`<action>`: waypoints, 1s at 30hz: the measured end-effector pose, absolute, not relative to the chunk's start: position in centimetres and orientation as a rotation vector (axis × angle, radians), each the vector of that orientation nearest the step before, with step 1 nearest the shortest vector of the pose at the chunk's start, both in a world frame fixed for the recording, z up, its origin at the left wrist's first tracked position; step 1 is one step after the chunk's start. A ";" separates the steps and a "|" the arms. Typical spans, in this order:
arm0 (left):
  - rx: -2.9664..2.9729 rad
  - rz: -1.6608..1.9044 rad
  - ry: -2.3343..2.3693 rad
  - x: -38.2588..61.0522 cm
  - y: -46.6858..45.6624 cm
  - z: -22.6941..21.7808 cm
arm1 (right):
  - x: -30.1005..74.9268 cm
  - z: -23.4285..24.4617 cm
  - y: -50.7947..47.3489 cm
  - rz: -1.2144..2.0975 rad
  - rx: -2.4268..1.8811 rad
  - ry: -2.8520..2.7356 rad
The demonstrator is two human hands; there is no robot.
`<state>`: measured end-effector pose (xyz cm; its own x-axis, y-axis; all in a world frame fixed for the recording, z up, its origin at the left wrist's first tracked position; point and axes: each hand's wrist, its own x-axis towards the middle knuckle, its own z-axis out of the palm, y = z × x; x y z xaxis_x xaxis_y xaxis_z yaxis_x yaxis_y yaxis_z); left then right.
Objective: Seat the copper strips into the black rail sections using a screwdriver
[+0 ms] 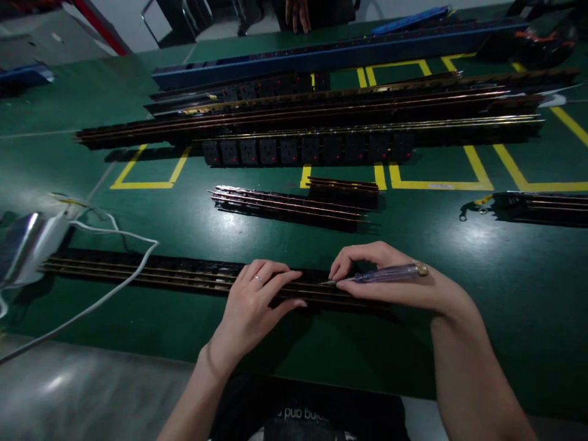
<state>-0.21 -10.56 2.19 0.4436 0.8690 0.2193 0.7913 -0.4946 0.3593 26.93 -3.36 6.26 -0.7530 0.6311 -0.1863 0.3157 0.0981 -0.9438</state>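
Observation:
Across the near part of the table lies a long black strip (184, 278) with metal rails running along it. My left hand (260, 294) rests over the strip, its fingers and thumb bent around its two edges, gripping it. In my right hand (381, 269) is a screwdriver (386, 273) with a clear purplish handle, held almost flat. Its thin metal tip points left and meets the strip just right of my left fingers. What exactly the tip touches is too dark to make out.
Beyond the strip lies a short bundle of metal rods (285, 205). Farther back are a row of black sockets (312, 150), long rail strips (321, 113) and a blue housing (321, 58). A white cable (114, 285) crosses the strip's left part. Another person's hand (297, 13) hangs at the far edge.

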 end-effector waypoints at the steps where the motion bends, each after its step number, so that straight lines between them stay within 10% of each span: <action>1: 2.501 0.554 1.455 -0.7 -10.6 2.0 | 27.3 6.4 -3.3 1.740 -0.959 -2.102; 17: 2.514 0.441 1.939 -15.2 -10.9 2.1 | 31.2 7.4 -3.3 1.845 -1.075 -2.043; 30: 2.348 0.654 1.859 -10.4 -11.5 1.6 | 31.3 7.8 -3.1 0.980 -1.624 -1.746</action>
<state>-10.35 -11.52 1.63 0.1744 0.9439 0.2805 0.9115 -0.2626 0.3166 31.26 -3.14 7.80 -0.1131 0.9904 -0.0801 0.5844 0.0011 -0.8115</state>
